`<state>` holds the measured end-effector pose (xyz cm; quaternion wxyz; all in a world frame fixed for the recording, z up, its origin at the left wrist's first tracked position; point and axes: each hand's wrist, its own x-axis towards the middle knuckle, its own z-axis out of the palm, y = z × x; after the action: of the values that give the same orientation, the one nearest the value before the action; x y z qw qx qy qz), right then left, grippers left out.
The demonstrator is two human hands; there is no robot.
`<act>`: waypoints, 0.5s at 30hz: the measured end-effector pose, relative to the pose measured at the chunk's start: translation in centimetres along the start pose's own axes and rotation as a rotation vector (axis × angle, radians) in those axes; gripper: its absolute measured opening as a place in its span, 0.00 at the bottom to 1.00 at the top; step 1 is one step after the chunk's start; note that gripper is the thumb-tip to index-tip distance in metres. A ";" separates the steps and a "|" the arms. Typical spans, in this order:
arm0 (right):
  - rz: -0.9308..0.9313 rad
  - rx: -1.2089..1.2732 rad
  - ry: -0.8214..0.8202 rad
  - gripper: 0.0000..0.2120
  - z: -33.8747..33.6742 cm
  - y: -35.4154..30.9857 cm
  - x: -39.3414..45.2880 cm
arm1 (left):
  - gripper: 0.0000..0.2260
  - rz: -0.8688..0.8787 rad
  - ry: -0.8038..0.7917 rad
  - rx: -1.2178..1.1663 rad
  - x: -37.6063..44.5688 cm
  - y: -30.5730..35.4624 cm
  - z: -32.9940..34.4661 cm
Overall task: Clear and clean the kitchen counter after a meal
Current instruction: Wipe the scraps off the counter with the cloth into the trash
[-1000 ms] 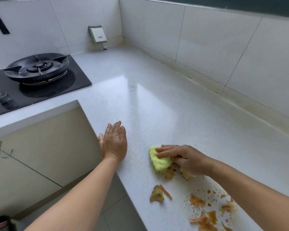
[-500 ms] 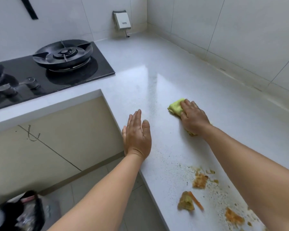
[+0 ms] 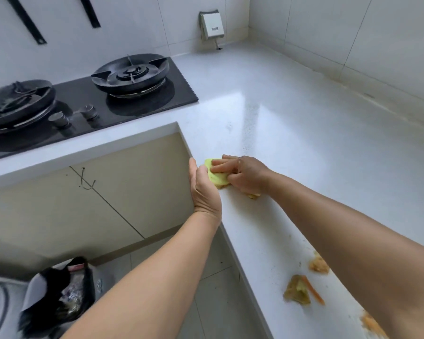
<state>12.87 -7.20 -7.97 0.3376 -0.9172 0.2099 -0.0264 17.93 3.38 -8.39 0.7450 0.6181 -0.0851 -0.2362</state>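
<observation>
The soft, nubby yellow-green cloth (image 3: pixel 217 176) sits right at the front edge of the speckled white counter (image 3: pixel 291 143), bunched into a wad. The right hand (image 3: pixel 245 176) presses it down, fingers straight across the top. The left hand (image 3: pixel 203 185) is cupped against the counter edge, fingers relaxed, touching the cloth. Three orange-brown food scraps (image 3: pixel 301 289) lie near the right forearm. A glossy black hob (image 3: pixel 83 104) carries two round burners and two knobs. On the floor, a black-lined bin (image 3: pixel 56 294) holds crumpled rubbish.
</observation>
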 end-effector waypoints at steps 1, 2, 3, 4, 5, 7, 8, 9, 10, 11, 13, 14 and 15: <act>-0.008 0.031 -0.010 0.26 0.0 -0.2 -1.0 | 0.23 -0.016 0.005 -0.009 -0.4 0.1 -0.1; -0.017 0.065 -0.023 0.25 0.1 -0.3 -2.0 | 0.23 -0.027 0.004 -0.009 -0.8 0.2 -0.2; -0.022 0.102 -0.036 0.24 0.3 -0.3 -3.3 | 0.22 -0.034 -0.008 -0.010 -1.4 0.3 -0.2; -0.023 0.144 -0.051 0.24 0.5 -0.1 -4.5 | 0.22 -0.037 -0.012 -0.006 -2.0 0.4 -0.1; -0.016 0.199 -0.065 0.24 0.7 0.1 -5.7 | 0.22 -0.037 -0.012 0.004 -2.5 0.3 -0.2; 0.019 0.312 -0.079 0.22 0.9 0.5 -8.3 | 0.22 -0.027 -0.027 0.033 -3.8 0.6 -0.2; 0.041 0.346 -0.081 0.22 0.9 0.6 -9.8 | 0.22 -0.022 -0.044 0.051 -4.6 0.7 -0.1; 0.055 0.360 -0.083 0.22 0.8 0.8 -11.1 | 0.21 -0.011 -0.070 0.067 -5.4 0.6 -0.1; 0.070 0.371 -0.084 0.23 0.7 1.0 -12.5 | 0.21 0.003 -0.100 0.092 -6.2 0.5 -0.1; 0.080 0.376 -0.080 0.24 0.6 1.2 -13.9 | 0.21 0.015 -0.129 0.119 -7.1 0.4 -0.1; 0.102 0.377 -0.063 0.25 0.4 1.5 -16.7 | 0.23 0.038 -0.199 0.182 -8.9 0.1 -0.1; 0.108 0.376 -0.053 0.26 0.4 1.8 -17.9 | 0.24 0.048 -0.228 0.206 -9.6 -0.1 -0.2; 0.122 0.379 -0.039 0.26 0.5 2.0 -19.1 | 0.26 0.056 -0.265 0.230 -10.5 -0.2 -0.2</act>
<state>-5.17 -0.60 -7.87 0.5094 -0.8230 0.2499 -0.0269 8.76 8.32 -6.89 0.6578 0.6601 -0.2260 -0.2837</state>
